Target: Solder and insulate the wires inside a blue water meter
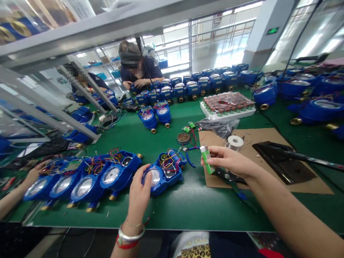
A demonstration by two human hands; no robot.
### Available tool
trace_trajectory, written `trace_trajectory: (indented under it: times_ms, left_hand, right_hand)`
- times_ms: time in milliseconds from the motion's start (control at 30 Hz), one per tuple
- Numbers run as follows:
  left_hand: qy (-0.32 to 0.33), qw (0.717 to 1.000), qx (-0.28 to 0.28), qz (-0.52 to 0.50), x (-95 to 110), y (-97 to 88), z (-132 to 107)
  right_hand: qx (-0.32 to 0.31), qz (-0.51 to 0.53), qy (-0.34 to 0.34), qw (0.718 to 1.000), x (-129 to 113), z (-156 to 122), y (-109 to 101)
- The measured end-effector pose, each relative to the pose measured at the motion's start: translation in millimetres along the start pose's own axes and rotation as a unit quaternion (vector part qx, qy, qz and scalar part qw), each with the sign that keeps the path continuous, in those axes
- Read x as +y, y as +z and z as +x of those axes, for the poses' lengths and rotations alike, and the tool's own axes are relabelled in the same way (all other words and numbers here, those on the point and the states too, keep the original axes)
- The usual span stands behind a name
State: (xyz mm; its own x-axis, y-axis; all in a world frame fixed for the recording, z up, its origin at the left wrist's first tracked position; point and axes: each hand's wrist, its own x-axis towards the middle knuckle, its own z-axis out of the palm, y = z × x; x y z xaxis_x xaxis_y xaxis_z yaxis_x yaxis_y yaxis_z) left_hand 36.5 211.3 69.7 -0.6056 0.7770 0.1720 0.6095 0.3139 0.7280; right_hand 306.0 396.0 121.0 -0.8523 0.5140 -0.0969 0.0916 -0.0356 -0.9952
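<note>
At the far left we see a co-worker's hand (40, 169) at the end of a row of four blue meters (84, 187) on the green bench (188, 213), and next our left hand (140, 188), half open, its thumb and fingers around the round dial end of a fifth meter (172, 175), whose wired compartment lies exposed. Beyond that meter sits a small round tin (183, 138); to its right we pinch a green, white-topped cylinder (207, 161) upright and slightly tilted between the thumb and fingers of our right hand (228, 161), above black-jawed pliers (228, 175) at the edge of a cardboard sheet (248, 138), with a white spool (235, 142) just behind.
</note>
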Motion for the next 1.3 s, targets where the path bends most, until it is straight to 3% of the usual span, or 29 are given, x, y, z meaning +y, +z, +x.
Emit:
trace_trajectory:
  times_ms: [233,467,600,767,900,1100,1200,1300]
  left_hand:
    - [0.009,1.0,-0.006,0.0,0,-1.9,-1]
    - [0.018,1.0,0.003,-0.008,2,1.0,-3]
    - [0.025,1.0,0.002,-0.016,1,2.1,-3]
    - [0.027,1.0,0.004,-0.014,-1,2.3,-4]
    - [0.023,1.0,0.006,-0.015,-1,2.5,-3]
    - [0.028,0.999,0.013,-0.018,1,2.8,-4]
    - [0.032,0.999,0.017,-0.016,2,3.1,-4]
    - [0.042,0.999,0.013,-0.011,2,3.3,-5]
  right_hand:
    - [0.013,0.057,-0.015,0.998,8,-1,4]
    - [0.013,-0.046,0.019,0.999,1,9,21]
    - [0.01,0.008,0.025,1.0,-2,16,35]
    - [0.016,0.113,-0.009,0.993,5,16,36]
    - [0.034,0.126,-0.034,0.991,8,14,32]
    - [0.047,0.16,-0.006,0.986,6,30,36]
    - [0.083,0.065,-0.054,0.993,4,46,45]
    - [0.101,-0.128,-0.113,0.98,5,56,56]
